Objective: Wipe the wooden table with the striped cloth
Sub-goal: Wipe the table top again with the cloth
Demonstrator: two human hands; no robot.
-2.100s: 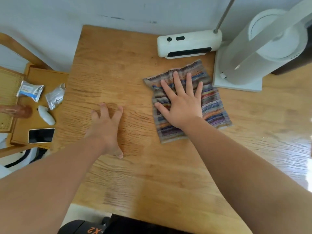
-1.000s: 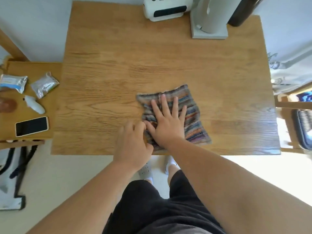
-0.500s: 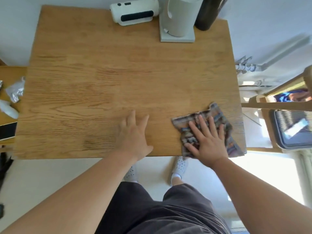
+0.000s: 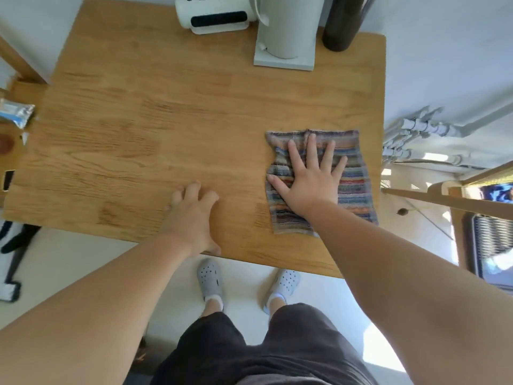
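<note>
The striped cloth [image 4: 352, 187] lies spread flat near the right edge of the wooden table [image 4: 144, 129]. My right hand [image 4: 308, 179] presses down on it, palm flat and fingers spread. My left hand [image 4: 194, 218] rests on the bare wood near the table's front edge, to the left of the cloth, fingers slightly curled and holding nothing.
At the back of the table stand a white device [image 4: 213, 15], a white appliance on a square base [image 4: 286, 31] and a dark cylinder [image 4: 344, 23]. A side table at the left carries a packet [image 4: 15, 113] and a phone [image 4: 8, 180]. Pipes [image 4: 416, 134] and a wooden rack stand right.
My right hand has slid the cloth away from the front right corner toward the back along the right edge, and the cloth now lies flatter. My left hand stays near the front edge.
</note>
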